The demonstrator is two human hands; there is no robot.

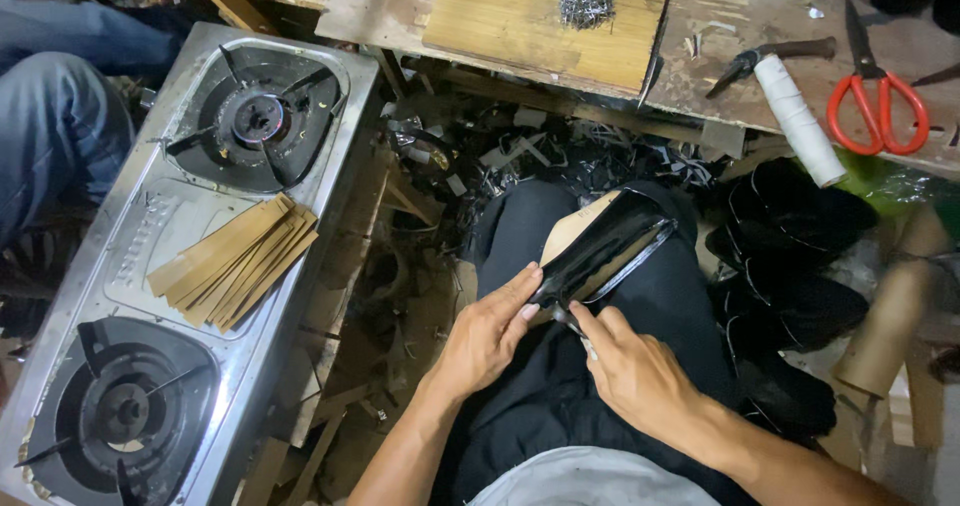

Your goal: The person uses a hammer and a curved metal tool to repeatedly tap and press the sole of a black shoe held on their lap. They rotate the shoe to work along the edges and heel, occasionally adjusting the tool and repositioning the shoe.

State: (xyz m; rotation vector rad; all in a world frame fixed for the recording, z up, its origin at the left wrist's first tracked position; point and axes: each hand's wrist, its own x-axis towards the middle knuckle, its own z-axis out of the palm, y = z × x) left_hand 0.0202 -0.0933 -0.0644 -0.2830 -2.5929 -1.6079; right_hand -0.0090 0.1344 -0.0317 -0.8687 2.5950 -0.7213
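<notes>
A glossy black leather shoe upper [610,246] with a tan lining lies on my black-trousered knee. My left hand [490,331] grips its near end with the thumb on top. My right hand [625,366] pinches the same near edge from the right, and a small metal tool tip shows between its fingers. Both hands meet at the piece's lower end.
A steel two-burner gas stove [130,266] stands at left with a fan of tan card strips [235,261] on it. The wooden bench above holds a pile of nails [584,3], red-handled scissors [878,101], pliers [770,58] and a white thread roll [798,121]. Black shoe pieces [790,236] are stacked at right; another person's jeans at far left.
</notes>
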